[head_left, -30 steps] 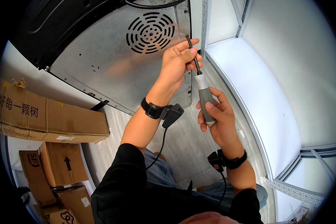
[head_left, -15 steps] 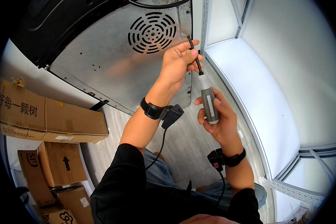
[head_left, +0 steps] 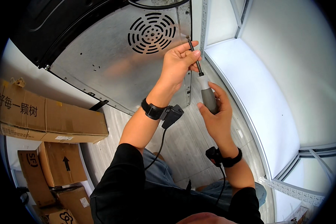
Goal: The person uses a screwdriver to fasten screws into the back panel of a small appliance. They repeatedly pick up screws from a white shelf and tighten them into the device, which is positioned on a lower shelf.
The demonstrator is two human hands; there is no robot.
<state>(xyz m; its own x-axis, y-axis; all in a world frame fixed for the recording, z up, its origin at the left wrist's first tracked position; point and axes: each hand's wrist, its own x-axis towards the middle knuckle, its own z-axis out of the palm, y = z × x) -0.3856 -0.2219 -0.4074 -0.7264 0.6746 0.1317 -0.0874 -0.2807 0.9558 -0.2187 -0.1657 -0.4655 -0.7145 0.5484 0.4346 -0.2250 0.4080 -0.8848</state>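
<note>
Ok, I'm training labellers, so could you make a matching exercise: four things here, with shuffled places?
Things:
1. Bare left hand
2. Bare right hand
3. Long brown cardboard box
4. Round pattern of black slots

Places:
A. In the silvery metal panel
B. Around the thick grey screwdriver handle
C. At the picture's left rim
D. At the slim black screwdriver shaft

Pairs: 1-D, 2-B, 3-C, 4-A

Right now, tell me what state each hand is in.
Left hand: closed, holding the screwdriver by its dark shaft.
Right hand: closed, holding the screwdriver's grey handle.
</note>
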